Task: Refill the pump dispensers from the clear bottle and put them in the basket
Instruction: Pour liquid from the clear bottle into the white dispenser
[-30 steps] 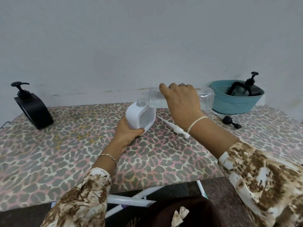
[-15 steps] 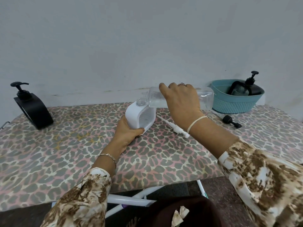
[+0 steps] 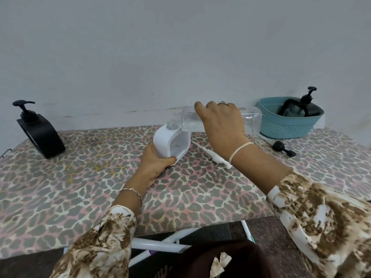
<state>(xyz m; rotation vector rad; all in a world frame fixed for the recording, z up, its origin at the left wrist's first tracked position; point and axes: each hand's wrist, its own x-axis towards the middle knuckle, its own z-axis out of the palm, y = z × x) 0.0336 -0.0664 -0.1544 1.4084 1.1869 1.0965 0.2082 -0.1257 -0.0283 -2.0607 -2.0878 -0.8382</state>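
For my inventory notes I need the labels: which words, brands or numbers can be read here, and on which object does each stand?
No text can be read.
The white dispenser: a tiny dark mark on its front, too small to read.
The clear bottle, basket, black dispenser at left: no label visible.

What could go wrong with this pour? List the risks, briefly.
1. The clear bottle lies nearly flat, its mouth just above the narrow neck of the white dispenser; liquid could miss and wet the leopard-print cloth.
2. The left hand holds the tilted dispenser only low down; it may tip.
3. The white pump lies loose below the right hand and could be knocked away.
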